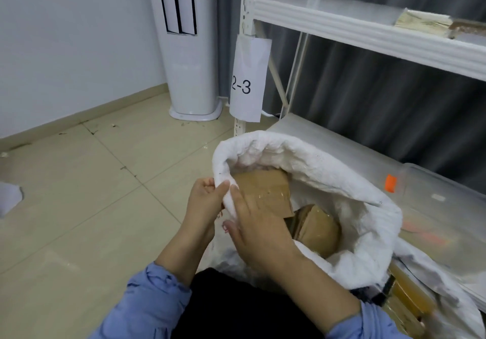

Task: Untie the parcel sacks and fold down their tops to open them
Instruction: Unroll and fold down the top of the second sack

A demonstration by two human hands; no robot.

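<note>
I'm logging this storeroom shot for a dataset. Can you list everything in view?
sack: one, white, beside the rack, top rolled down
cardboard parcels: at least two, brown, inside the sack
rack: one, white, behind the sack
paper label: one, white, marked 2-3, on the rack post
air conditioner: one, white, standing by the wall
curtain: grey, behind the rack
clear bin: one, orange tag, on the low shelf
floor: beige tiles
sleeves: two, blue
left hand: pinches the sack's rim
right hand: grips the rim alongside
</note>
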